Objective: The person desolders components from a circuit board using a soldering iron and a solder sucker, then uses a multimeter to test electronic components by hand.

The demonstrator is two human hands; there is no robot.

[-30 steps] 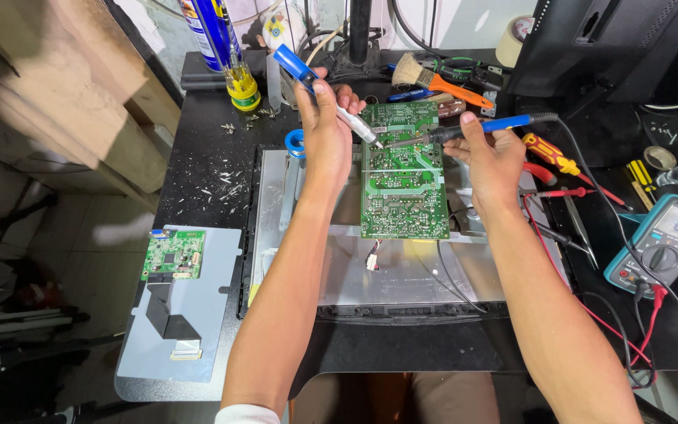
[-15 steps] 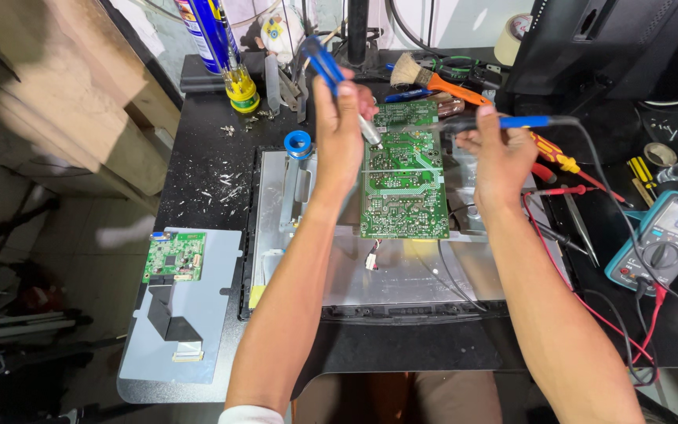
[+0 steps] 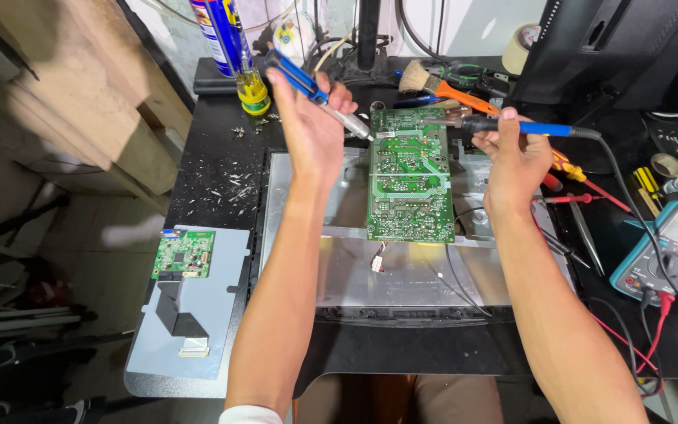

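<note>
A green circuit board lies solder side up on the metal back of a flat monitor chassis. My left hand holds a blue and silver desoldering pump, its tip close to the board's upper left corner. My right hand grips a soldering iron with a blue handle, its tip pointing left over the board's upper right corner. A black cable runs from the iron to the right.
A smaller green board sits on a grey plate at the left. A teal multimeter with red and black leads lies at the right. Brush, screwdrivers, tape roll, spray can and a yellow bottle crowd the back. Metal shavings are scattered left.
Both hands lifted off the board and drew apart. The pump rose and swung to the left; the iron moved right and up from the board's middle.
</note>
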